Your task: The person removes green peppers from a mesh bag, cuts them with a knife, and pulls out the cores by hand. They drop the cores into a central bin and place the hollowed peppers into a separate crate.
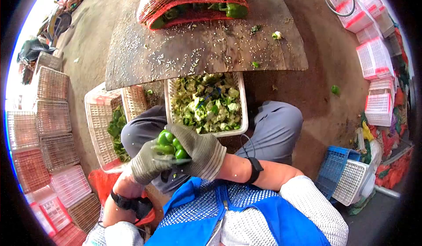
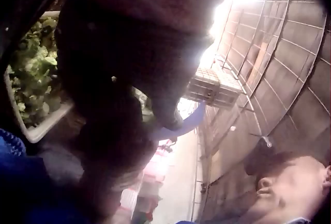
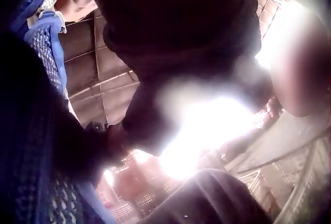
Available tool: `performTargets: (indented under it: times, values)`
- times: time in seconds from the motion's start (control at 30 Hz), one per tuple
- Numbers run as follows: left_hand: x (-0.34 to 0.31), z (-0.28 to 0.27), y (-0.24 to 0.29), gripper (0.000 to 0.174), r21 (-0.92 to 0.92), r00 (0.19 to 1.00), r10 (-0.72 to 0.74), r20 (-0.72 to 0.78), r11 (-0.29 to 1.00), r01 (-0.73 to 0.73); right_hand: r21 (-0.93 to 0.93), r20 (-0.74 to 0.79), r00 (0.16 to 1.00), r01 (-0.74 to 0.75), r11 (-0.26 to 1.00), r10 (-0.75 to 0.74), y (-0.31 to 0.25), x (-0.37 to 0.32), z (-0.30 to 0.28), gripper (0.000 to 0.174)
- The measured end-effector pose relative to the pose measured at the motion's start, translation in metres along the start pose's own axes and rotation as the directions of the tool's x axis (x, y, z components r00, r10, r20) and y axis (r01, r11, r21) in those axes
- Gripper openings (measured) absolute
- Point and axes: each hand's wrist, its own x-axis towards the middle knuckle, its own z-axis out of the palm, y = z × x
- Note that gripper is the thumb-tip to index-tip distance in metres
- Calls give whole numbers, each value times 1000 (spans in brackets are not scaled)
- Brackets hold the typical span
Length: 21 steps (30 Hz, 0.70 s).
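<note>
In the head view both hands wear grey knit gloves and meet above the lap. The right hand (image 1: 202,151) curls its fingers over a glossy green bell pepper (image 1: 165,138), whose lobes show between the hands. Opposite it, the left hand (image 1: 147,164) grips a knife (image 1: 173,161); the handle is hidden in the glove, and the flat blade lies under the pepper. In the left wrist view the pale blade (image 2: 187,124) juts past the dark gloved fingers. Backlight leaves the hand in the right wrist view as a dark shape.
Just beyond the knees, a white crate (image 1: 244,103) holds pale green pepper trimmings (image 1: 206,101). Left of it, another crate (image 1: 93,129) holds green peppers (image 1: 117,123). A board (image 1: 176,63) strewn with seeds bears a red mesh bag (image 1: 147,4) of peppers. Stacked crates (image 1: 52,116) line the left side.
</note>
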Motion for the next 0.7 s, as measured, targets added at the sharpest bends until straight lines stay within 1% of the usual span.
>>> performTargets:
  times: [0.03,0.07,0.1,0.13,0.17,0.2,0.23,0.27,0.3,0.33,0.37,0.4,0.43,0.47,0.5,0.53,0.57,0.6,0.63,0.67,0.7]
  values:
    - [4,3,-2,42,24,998,63,28,998,-63,47,-24,1000,12,999,-11,2,0,-1,81]
    - [9,8,2,40,45,991,125,55,991,-127,96,-1,999,-33,995,33,4,-2,-1,82]
    - [14,15,20,37,-1,990,126,63,992,-126,33,-54,999,11,999,-9,15,-4,3,83]
    - [31,-6,5,37,30,973,94,209,994,-103,8,-45,996,77,997,-76,12,5,-9,82]
    - [32,-8,2,37,-13,972,93,214,996,-93,-7,-34,989,146,989,-146,10,9,-21,82]
    - [34,-10,0,37,-56,971,92,219,995,-82,123,-1,1000,-16,992,17,12,5,-20,83]
    - [37,14,19,39,-159,989,122,88,981,-107,233,53,984,-176,956,169,15,3,-22,85]
    - [44,15,18,39,-208,992,86,89,976,-66,294,80,974,-227,929,212,7,8,-34,94]
    - [49,18,21,40,-253,993,56,101,967,-29,323,32,978,-206,924,207,12,5,-37,94]
    - [46,27,29,51,-453,976,204,80,879,-146,221,35,992,-129,967,124,20,4,-48,95]
    - [61,19,6,56,-435,948,293,120,874,-215,110,41,998,-45,993,40,27,5,-59,97]
    - [56,22,9,51,-441,970,235,66,879,-183,239,60,968,-250,938,243,15,3,-69,95]
    - [49,27,11,47,-451,985,171,15,881,-146,290,47,971,-239,927,236,18,1,-68,95]
    - [47,30,12,52,-410,983,183,28,899,-155,341,32,972,-231,911,234,24,-3,-66,95]
    - [47,34,12,52,-340,981,193,29,925,-172,392,18,971,-226,892,238,27,-6,-65,94]
    - [46,40,12,52,-270,979,203,31,945,-187,487,27,967,-235,841,254,25,-8,-60,95]
    - [46,44,13,52,-199,976,214,31,959,-203,509,25,964,-241,826,265,23,-9,-58,94]
    - [42,43,17,55,-199,985,157,77,970,-139,531,27,962,-245,811,273,22,-8,-58,93]
    - [41,46,19,56,-212,974,211,83,959,-189,552,30,959,-251,795,281,22,-7,-58,91]
    - [40,50,20,57,-228,961,263,87,944,-237,458,69,972,-230,859,224,26,-7,-60,83]
    - [39,56,21,58,-245,946,313,89,927,-284,415,86,973,-232,880,216,25,-8,-62,80]
